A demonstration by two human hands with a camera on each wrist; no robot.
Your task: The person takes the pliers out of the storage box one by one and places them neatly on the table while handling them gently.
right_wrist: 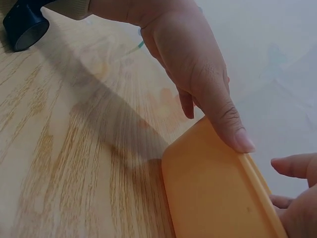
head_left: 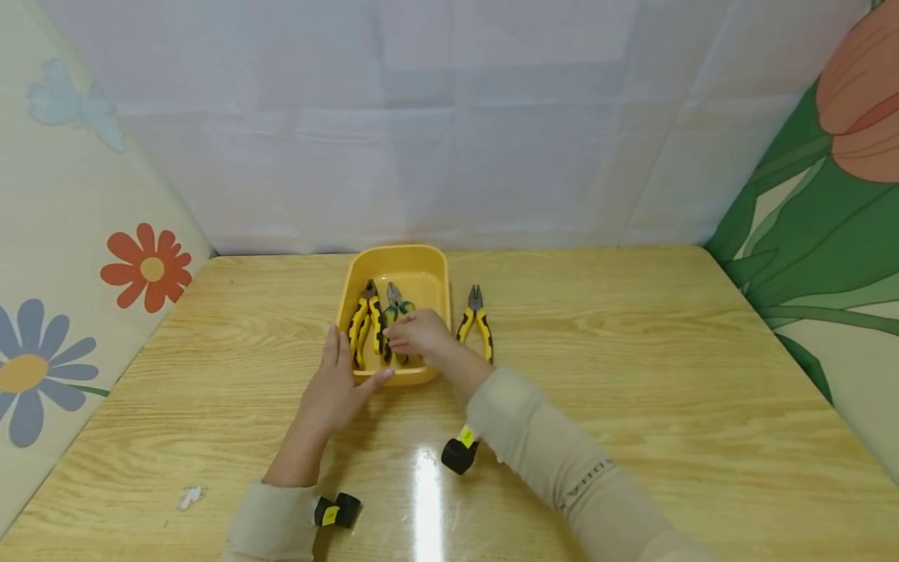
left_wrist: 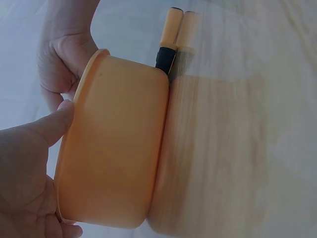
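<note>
A yellow plastic tray (head_left: 438, 289) stands at the middle of the table. My left hand (head_left: 335, 394) holds its near left corner, fingers along the left side and thumb on the front rim; the left wrist view shows that thumb (left_wrist: 62, 119) at the tray's edge. Inside lie yellow-and-black pliers (head_left: 361, 320) and, right of them, green-and-yellow pliers (head_left: 395, 297). My right hand (head_left: 421, 334) reaches over the right side, fingertips at the green pliers' handles, which it partly hides. In the right wrist view its fingers (right_wrist: 292, 166) are spread apart above the rim.
Another pair of yellow-and-black pliers (head_left: 475, 312) lies on the wooden table (head_left: 632, 351) just right of the tray, handles toward me. A small white scrap (head_left: 190, 497) is at the front left. A white cloth (head_left: 527, 156) hangs behind the table.
</note>
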